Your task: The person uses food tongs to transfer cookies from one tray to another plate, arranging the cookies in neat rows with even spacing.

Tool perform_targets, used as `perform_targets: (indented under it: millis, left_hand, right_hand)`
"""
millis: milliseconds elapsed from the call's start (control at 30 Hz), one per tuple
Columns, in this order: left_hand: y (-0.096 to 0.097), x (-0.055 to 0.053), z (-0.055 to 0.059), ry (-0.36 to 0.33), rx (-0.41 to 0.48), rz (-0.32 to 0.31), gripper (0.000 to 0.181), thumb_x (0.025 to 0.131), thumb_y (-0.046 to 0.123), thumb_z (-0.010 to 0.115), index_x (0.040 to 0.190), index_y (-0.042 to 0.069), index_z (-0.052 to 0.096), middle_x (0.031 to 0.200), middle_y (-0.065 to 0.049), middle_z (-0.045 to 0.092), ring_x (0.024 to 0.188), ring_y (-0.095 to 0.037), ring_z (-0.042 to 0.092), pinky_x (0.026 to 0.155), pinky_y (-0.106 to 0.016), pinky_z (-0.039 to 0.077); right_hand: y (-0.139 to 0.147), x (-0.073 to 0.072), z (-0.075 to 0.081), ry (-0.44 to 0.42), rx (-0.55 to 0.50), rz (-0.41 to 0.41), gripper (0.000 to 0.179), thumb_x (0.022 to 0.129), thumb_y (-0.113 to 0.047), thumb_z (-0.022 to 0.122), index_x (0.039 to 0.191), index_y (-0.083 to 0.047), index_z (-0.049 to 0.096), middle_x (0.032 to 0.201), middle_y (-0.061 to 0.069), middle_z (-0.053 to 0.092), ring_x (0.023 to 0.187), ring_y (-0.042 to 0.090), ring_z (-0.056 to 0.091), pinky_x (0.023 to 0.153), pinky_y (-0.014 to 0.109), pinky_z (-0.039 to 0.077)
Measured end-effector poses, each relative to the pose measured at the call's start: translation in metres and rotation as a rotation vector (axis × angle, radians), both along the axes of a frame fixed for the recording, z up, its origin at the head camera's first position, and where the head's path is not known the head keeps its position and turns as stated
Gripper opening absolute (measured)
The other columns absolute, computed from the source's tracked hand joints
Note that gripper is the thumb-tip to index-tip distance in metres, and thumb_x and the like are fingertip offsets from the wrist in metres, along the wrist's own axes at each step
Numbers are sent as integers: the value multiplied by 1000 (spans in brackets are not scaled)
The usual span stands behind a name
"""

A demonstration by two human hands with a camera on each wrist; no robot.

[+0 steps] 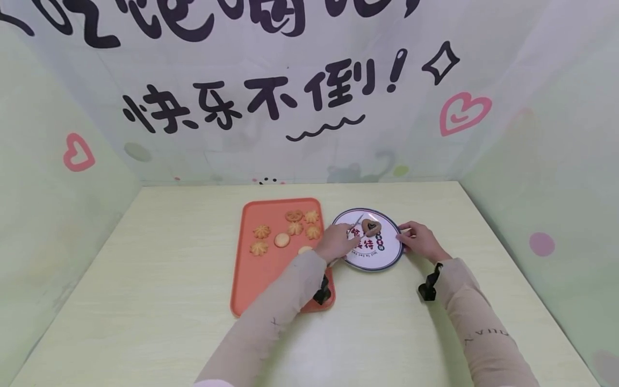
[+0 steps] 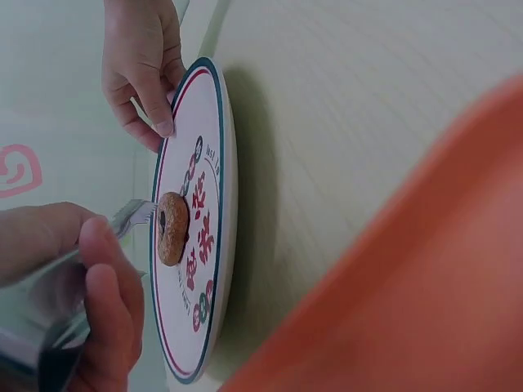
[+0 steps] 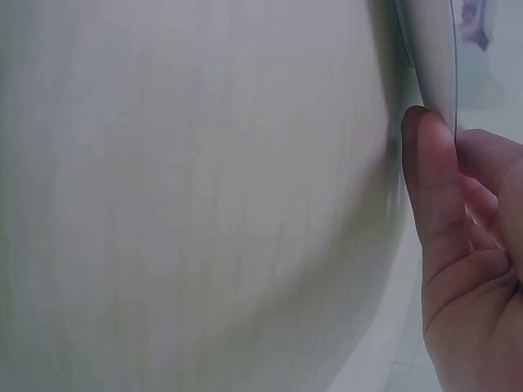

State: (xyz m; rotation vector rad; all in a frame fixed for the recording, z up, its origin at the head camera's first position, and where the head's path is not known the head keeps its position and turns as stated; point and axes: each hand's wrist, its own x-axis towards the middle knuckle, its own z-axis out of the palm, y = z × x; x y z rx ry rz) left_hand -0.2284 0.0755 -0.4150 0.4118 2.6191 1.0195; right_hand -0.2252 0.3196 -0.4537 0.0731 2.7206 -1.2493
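Metal tongs [image 2: 131, 216] are gripped in my left hand [image 1: 337, 242], their tips beside a brown cookie [image 1: 371, 227] with a dark centre. The cookie rests on a white plate [image 1: 372, 262] with a blue rim and red lettering; whether the tips touch it I cannot tell. At the plate's right edge, my right hand [image 1: 423, 241] pinches the rim between thumb and fingers, seen closely in the right wrist view. Left of the plate lies an orange tray [image 1: 261, 279], partly covered by my left forearm.
Several cookies lie on the tray, among them a round pale one [image 1: 282, 239], a star-shaped one [image 1: 259, 248] and a pretzel-shaped one [image 1: 294, 215]. The pale wooden table [image 1: 164, 279] meets printed walls at the back and both sides.
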Motion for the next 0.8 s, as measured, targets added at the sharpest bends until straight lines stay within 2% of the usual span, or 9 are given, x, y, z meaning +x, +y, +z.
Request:
perform_targets:
  millis: [67, 167, 300, 400, 533, 633, 800]
  left_hand:
    - [-9, 0, 4, -24, -21, -27, 49, 86, 31, 56, 129, 8, 47, 97, -7, 61, 40, -12, 51, 40, -23, 40]
    - [-19, 0, 9, -6, -88, -58, 48, 86, 32, 57, 127, 8, 49, 100, -5, 60, 50, -12, 52, 47, -23, 41]
    - [-26, -1, 12, 10, -157, -87, 46, 84, 32, 58, 124, 9, 52, 91, -2, 61, 50, -11, 52, 47, -23, 40]
    - [-24, 0, 11, -15, -178, -104, 47, 84, 31, 59, 125, 11, 51, 85, -2, 61, 40, -12, 49, 39, -24, 38]
    - [-17, 2, 7, -7, -201, -126, 46, 84, 30, 59, 125, 10, 51, 95, -4, 60, 38, -10, 47, 39, -23, 37]
    - [-11, 3, 4, -4, -189, -134, 45, 84, 29, 58, 124, 8, 52, 96, -4, 59, 40, -10, 48, 41, -23, 38]
    - [-8, 4, 4, 1, -156, -136, 41, 85, 28, 58, 120, 6, 55, 79, -3, 59, 41, -11, 50, 40, -23, 38]
  right_hand:
    - [0, 0, 0, 11, -7, 7, 32, 87, -10, 56, 113, 7, 48, 82, 14, 59, 60, 12, 55, 56, 24, 46]
    - [-1, 0, 1, 16, -18, 3, 31, 86, -9, 57, 112, 7, 49, 81, 14, 58, 59, 12, 55, 55, 24, 46]
    - [-2, 1, 1, 5, -16, -8, 31, 87, -9, 56, 112, 7, 49, 82, 14, 58, 59, 12, 55, 55, 24, 46]
    - [-1, 2, 1, -3, -7, -8, 31, 87, -10, 56, 113, 7, 48, 83, 14, 57, 60, 13, 55, 56, 25, 46]
    - [0, 2, 0, -11, -4, -11, 32, 87, -11, 56, 113, 6, 48, 83, 13, 58, 60, 13, 55, 56, 25, 46]
    - [0, 2, 0, -4, -5, -12, 32, 87, -10, 56, 113, 6, 48, 82, 13, 58, 60, 13, 55, 56, 24, 45]
    - [0, 2, 1, 14, -9, -4, 32, 87, -9, 56, 113, 7, 48, 82, 13, 58, 60, 13, 55, 56, 25, 46]
